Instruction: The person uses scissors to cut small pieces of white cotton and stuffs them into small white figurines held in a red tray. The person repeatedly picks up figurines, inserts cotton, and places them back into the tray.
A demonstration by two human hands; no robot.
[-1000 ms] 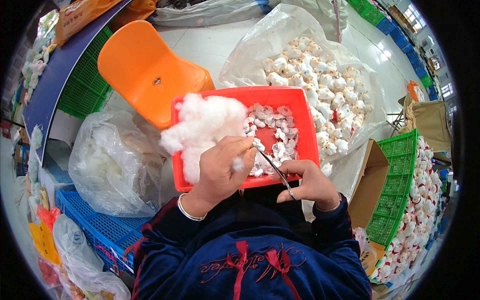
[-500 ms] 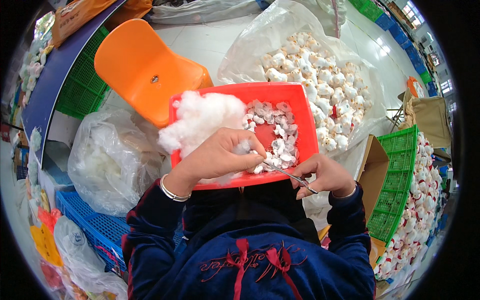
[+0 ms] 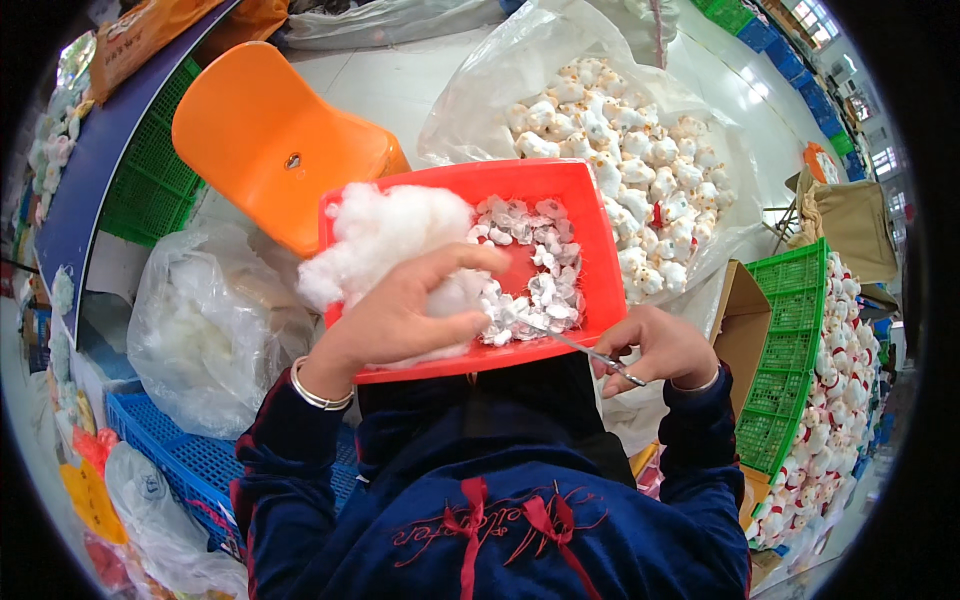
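Observation:
A shallow red tray (image 3: 604,240) sits across my lap. White fiber stuffing (image 3: 400,222) is heaped in its left part and spills over the left rim. Small white and greyish fabric pieces (image 3: 560,300) lie in the right part, around a patch of bare red bottom. My left hand (image 3: 385,315) is over the stuffing, thumb and fingers apart, with fluff showing between them. In my right hand (image 3: 660,345) are slim metal forceps (image 3: 575,345), held by the ring handles. Their tip points left into the small pieces, near my left thumb; whether it grips one I cannot tell.
Beyond the tray stands an orange chair (image 3: 285,150). A large clear bag of white plush pieces (image 3: 640,170) lies at the far right. Green crates (image 3: 790,350) and a cardboard box (image 3: 742,315) are at right; a blue crate (image 3: 190,450) and a bag of stuffing (image 3: 205,330) at left.
My left fingers, pinched at the forceps' tip before, have spread and drawn back left over the stuffing. The forceps' tip now reaches in among the small pieces. The whole view has shifted slightly.

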